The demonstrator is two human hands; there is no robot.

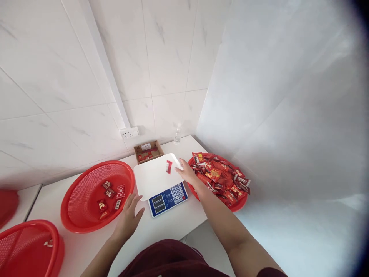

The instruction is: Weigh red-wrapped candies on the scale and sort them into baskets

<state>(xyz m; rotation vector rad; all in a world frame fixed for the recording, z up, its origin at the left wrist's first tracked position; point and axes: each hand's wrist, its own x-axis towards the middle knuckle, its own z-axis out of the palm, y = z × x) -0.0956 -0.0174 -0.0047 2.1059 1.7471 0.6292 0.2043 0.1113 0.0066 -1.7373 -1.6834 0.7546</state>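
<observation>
A weighing scale (155, 175) with a white pan and a blue keypad panel stands on the table. One small red candy packet (168, 166) is over the right part of the pan; whether it rests there or is in the air I cannot tell. Just right of it, my right hand (186, 171) is open at the pan's edge, holding nothing. My left hand (128, 216) is also open, fingers apart, between the scale and a red plastic basket (83, 192). Several wrapped candies (108, 192) lie inside that basket.
Right of the scale, a red basket (242, 204) is heaped with red packets. Behind the scale sits a cardboard box (158, 151) with a few packets. A clear bottle (177, 136) stands near the wall. Another red basket (57, 246) is at the lower left.
</observation>
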